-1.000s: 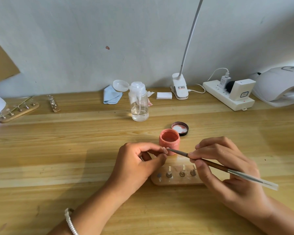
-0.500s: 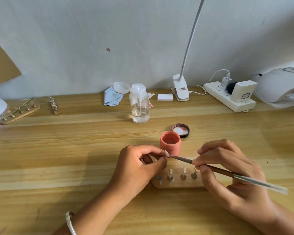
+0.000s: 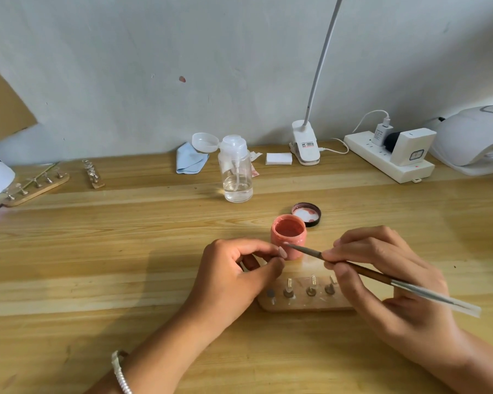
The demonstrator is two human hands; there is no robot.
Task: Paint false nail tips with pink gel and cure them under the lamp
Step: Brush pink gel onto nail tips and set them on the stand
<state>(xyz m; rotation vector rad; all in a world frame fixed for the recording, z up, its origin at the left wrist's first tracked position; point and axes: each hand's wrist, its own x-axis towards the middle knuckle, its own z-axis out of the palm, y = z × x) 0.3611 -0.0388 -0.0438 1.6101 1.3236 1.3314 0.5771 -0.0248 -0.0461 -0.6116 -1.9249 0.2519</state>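
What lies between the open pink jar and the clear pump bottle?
Nothing: the head view shows bare table between the pink jar and the pump bottle. The lid lies off to the jar's right.

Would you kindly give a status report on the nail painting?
Left hand pinches nail tip. Right hand holds brush, bristles at it. Gel pot open behind; nothing obstructing.

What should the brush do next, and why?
Probably stroke the thin brown brush along the small pale nail tip pinched in the left hand: the right hand holds its bristles just at that tip, by the open pink gel jar.
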